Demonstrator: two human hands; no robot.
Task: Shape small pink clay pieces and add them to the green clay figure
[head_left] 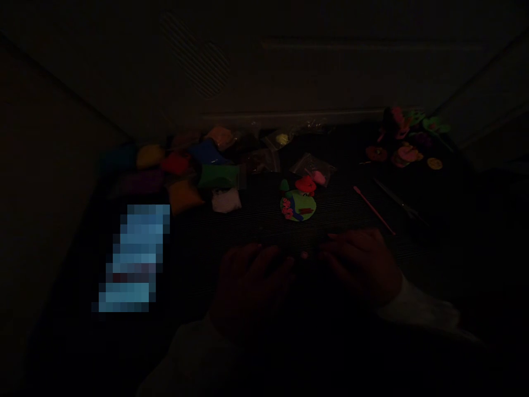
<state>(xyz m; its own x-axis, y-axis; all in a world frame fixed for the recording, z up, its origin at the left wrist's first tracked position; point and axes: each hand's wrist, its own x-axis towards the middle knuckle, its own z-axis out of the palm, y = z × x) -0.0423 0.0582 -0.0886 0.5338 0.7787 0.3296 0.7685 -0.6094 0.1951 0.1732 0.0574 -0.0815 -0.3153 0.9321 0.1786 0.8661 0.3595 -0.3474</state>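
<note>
In the dim light my left hand (252,281) rests low over the dark table, fingers stretched forward and a little apart. A tiny pink piece of clay (305,255) lies on the tabletop just beyond its fingertips, between both hands. To the right of it, my right hand (359,264) lies palm down with its fingers loosely extended. Neither hand visibly holds anything, though shadow hides the undersides. Ahead of them is a round green clay scene (306,209) with a red-topped mushroom shape (306,184), pink flowers (287,208) and a blue strip.
Bags of coloured clay, including green (219,175), orange (184,197) and white (226,199), spread across the back left. A lit, pixelated phone-like screen (134,256) lies left. At right are a pink modelling stick (374,210), scissors (399,201) and clay figures (407,154).
</note>
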